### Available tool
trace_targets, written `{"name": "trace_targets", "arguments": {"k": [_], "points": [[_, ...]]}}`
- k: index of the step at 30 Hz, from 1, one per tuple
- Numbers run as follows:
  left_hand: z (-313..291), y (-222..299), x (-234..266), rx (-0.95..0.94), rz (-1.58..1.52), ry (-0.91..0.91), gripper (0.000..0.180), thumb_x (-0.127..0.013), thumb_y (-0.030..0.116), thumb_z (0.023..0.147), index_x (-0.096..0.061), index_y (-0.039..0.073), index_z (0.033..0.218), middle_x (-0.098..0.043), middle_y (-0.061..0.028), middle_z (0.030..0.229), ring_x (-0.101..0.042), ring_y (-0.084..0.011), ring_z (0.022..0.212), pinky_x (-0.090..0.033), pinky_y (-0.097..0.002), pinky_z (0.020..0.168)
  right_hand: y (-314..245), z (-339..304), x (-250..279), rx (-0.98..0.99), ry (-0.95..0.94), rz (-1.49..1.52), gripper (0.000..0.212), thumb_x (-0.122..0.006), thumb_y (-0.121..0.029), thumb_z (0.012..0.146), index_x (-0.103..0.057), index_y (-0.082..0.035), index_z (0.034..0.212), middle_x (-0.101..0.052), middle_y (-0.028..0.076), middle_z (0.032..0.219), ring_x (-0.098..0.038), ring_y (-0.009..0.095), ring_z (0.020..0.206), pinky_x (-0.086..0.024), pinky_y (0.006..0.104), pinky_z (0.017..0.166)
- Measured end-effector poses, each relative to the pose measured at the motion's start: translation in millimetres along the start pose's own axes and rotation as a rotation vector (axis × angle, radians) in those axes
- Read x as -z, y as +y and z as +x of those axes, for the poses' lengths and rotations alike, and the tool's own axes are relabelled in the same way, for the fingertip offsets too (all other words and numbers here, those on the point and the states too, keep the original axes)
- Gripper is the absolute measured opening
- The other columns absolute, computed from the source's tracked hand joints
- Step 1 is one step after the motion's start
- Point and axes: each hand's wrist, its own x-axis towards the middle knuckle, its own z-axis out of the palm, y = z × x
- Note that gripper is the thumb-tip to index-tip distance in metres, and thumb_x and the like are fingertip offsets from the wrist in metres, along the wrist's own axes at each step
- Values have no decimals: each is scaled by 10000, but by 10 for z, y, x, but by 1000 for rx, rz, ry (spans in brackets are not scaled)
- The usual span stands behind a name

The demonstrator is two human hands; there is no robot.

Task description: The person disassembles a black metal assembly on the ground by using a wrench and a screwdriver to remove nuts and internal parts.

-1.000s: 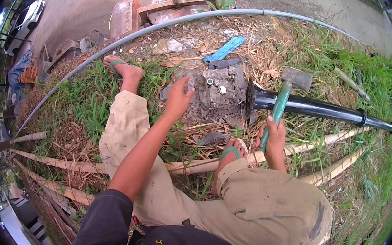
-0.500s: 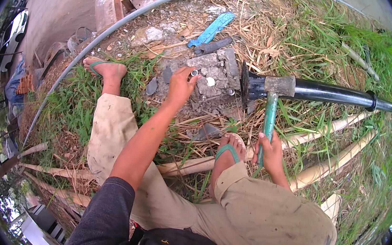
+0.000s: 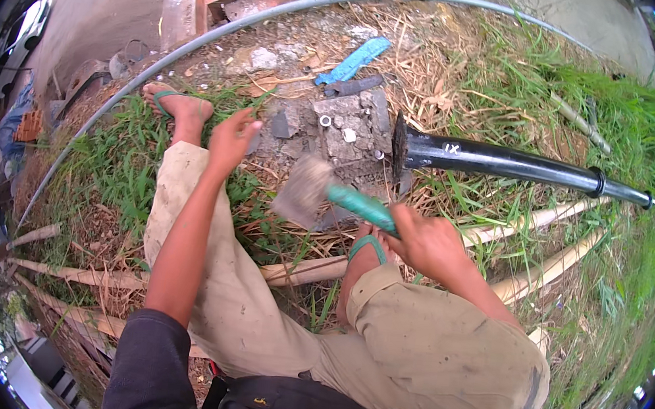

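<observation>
My right hand point(image 3: 429, 243) is wrapped round the green handle of a hammer point(image 3: 361, 206). Its blurred metal head hangs over the ground between my feet, nearer to me than the broken concrete block point(image 3: 365, 113). On that block stands a small metal ring point(image 3: 325, 121), which looks like a nut, beside a white chip point(image 3: 349, 135). Another small metal piece point(image 3: 379, 155) is at the block's right edge. My left hand point(image 3: 231, 138) is raised left of the block, loosely open, with nothing visible in it; some of its fingers are hidden.
A black metal pole point(image 3: 508, 161) with a flanged end lies right of the block. Behind the block are a blue strip point(image 3: 355, 60) and a dark strip point(image 3: 353, 86). A grey pipe point(image 3: 226, 26) curves across the far side. Bamboo poles point(image 3: 304, 271) cross the grass near my feet.
My left hand has let go of the metal ring and drawn back left. My right hand has lifted the hammer off the black pole and swung its head leftward.
</observation>
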Motion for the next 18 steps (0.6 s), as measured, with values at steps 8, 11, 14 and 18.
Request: {"name": "trace_targets", "arguments": {"k": [8, 11, 14, 18], "points": [[-1489, -404, 1783, 287, -28, 411, 405, -659, 185, 988, -644, -7, 1344, -718, -209, 1227, -693, -280, 1127, -530, -380, 975, 856, 513, -625, -234, -36, -280, 320, -649, -297, 955, -501, -72, 1129, -705, 206, 861, -695, 430, 741, -547, 536, 627], [-2384, -288, 1848, 351, 55, 527, 436, -643, 215, 986, -613, 9, 1369, -681, -224, 1274, -646, -331, 1183, -496, -417, 1022, 761, 814, -659, -95, 39, -175, 334, -628, -310, 964, -491, -79, 1162, -692, 201, 908, -683, 419, 785, -535, 529, 664], [-2936, -216, 1457, 425, 1, 605, 466, -628, 245, 985, -581, 25, 1393, -645, -239, 1320, -600, -383, 1239, -462, -455, 1068, 310, 1147, -442, 61, 89, -111, 348, -607, -324, 974, -480, -87, 1195, -679, 196, 954, -671, 409, 828, -524, 523, 701], [-4370, -167, 1413, 567, 91, 800, 514, -601, 247, 993, -509, 51, 1460, -608, -223, 1373, -562, -413, 1281, -451, -477, 1088, -997, 1830, -272, 419, -14, -79, 370, -579, -342, 986, -466, -97, 1238, -661, 189, 1016, -655, 395, 887, -508, 514, 751]]}}
